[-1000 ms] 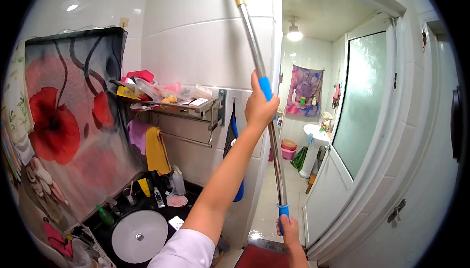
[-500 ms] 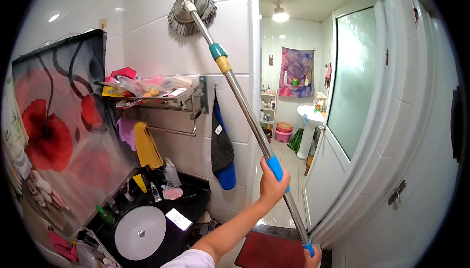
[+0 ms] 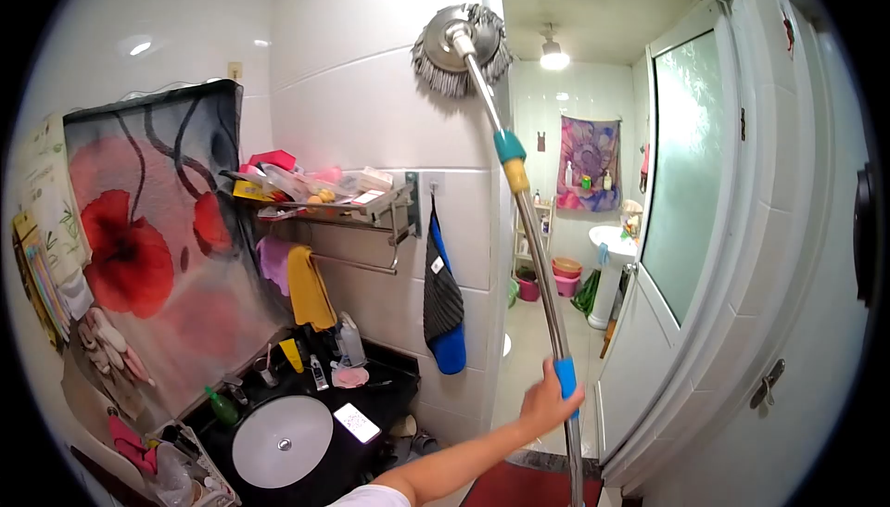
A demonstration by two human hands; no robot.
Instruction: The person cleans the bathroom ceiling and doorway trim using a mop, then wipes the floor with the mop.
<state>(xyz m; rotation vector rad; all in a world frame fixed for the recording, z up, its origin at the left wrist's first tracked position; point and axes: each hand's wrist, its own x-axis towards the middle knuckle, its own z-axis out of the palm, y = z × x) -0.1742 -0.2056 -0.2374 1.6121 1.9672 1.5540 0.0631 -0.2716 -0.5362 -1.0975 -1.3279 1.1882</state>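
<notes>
A mop (image 3: 542, 266) with a metal pole rises steeply through the view, its grey fringed round head (image 3: 461, 48) against the white tiled wall near the door frame. My left hand (image 3: 551, 399) is wrapped round the pole at the blue grip (image 3: 565, 375). Above that grip the pole carries a teal and yellow joint (image 3: 511, 160). The pole's lower end runs out of the bottom of the view, and my right hand is out of sight.
A metal shelf (image 3: 371, 215) heaped with small items juts from the wall above a black counter with a white basin (image 3: 282, 442). A blue-black cloth (image 3: 445, 303) hangs beside it. At right, a glass-panelled door (image 3: 686, 192) stands open; a red mat (image 3: 524, 486) lies below.
The mop head came down into view, moved left, then shifted right across the tiles towards the door frame. My left hand is lower, and my right hand has dropped out of view.
</notes>
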